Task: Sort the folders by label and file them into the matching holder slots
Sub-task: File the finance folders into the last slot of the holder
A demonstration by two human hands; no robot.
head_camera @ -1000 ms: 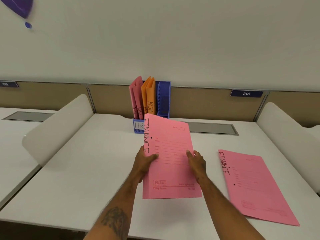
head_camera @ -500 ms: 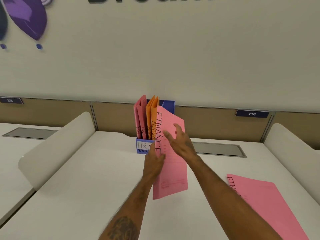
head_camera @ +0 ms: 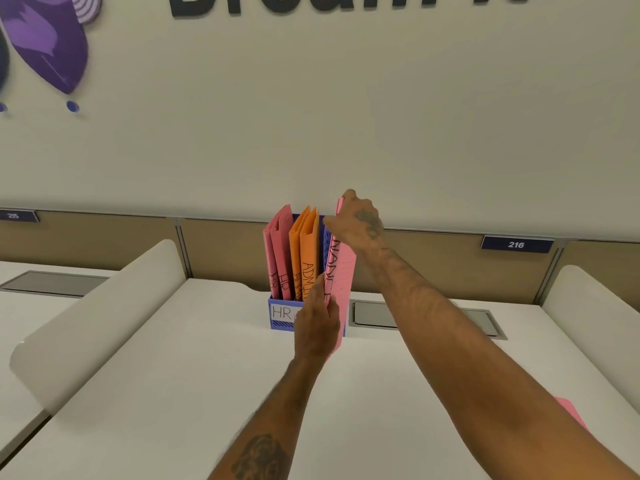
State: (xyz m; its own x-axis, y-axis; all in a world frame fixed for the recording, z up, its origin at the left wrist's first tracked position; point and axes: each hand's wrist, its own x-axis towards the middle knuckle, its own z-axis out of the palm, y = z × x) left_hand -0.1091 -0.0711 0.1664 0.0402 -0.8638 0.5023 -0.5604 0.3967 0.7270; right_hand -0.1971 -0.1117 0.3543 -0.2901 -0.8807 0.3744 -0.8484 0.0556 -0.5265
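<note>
rigop: Since half a second back, the pink FINANCE folder (head_camera: 341, 271) has swung from a tilt to upright and is now up against the blue holder (head_camera: 277, 323). The right grip (head_camera: 356, 220) has jumped from the folder's face to its top edge. My view tipped up a bit too, so the second pink folder (head_camera: 571, 414) is down to a corner at the lower right of the worktop (head_camera: 173, 375).

deskfan: so is it filed or not? what are the grips doing?

rigop: Not in yet, from what I see. It stands at the holder's right-hand end, just beside the orange ADMIN folders (head_camera: 308, 254). Its bottom edge shows lower than the holder's front wall though, so it's in front of the slot, not down in it. Right grip pinches the top corner, fingers curled over the edge. Left grip (head_camera: 317, 327) holds the lower spine edge and covers the middle of the holder's front. Only the HR label (head_camera: 281, 312) is readable from here.

deskfan: other slots?

rigop: Two pink HR folders (head_camera: 278, 258) in the left slot and the two orange ones in the middle, all standing with a slight lean. The holder sits at the back of the worktop by the partition, next to a grey cable hatch (head_camera: 485, 323). A plaque reading 216 (head_camera: 516, 244) is on the partition off to the right.
</note>
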